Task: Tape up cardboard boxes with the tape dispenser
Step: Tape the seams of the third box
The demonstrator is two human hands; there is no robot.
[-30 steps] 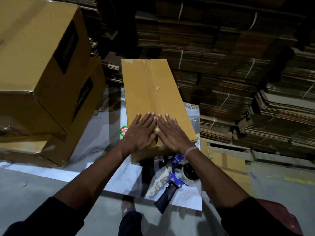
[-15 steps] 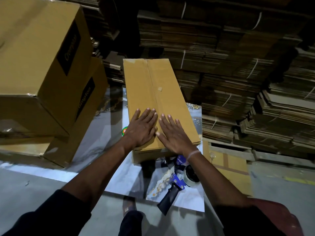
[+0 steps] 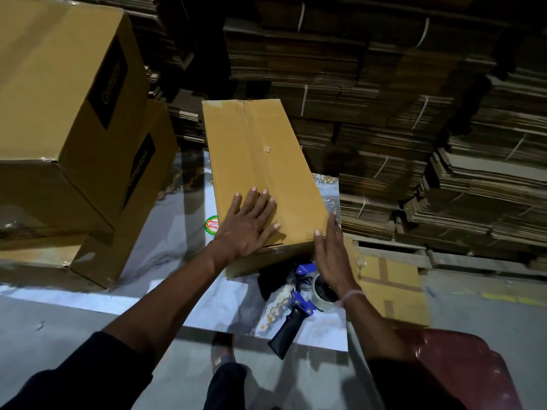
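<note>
A long brown cardboard box (image 3: pixel 260 161) lies on a glossy marble-patterned table (image 3: pixel 177 226), its top flaps meeting in a lengthwise seam. My left hand (image 3: pixel 248 223) presses flat on the box's near end with straight fingers. My right hand (image 3: pixel 331 255) is at the box's near right corner, fingers straight, thumb against the near edge. A tape dispenser (image 3: pixel 299 309) with a blue frame, black handle and clear tape roll lies on the table just below my right hand, partly hidden by my wrist.
Two large printed cardboard boxes (image 3: pixel 65 108) are stacked at the left of the table. Bundles of flattened cardboard (image 3: pixel 414 128) fill the background and right. A red chair (image 3: pixel 461 368) shows at the bottom right. Grey floor lies below the table edge.
My right hand slid off the box top to its near right corner. My left hand stayed flat on top. The box looks turned slightly.
</note>
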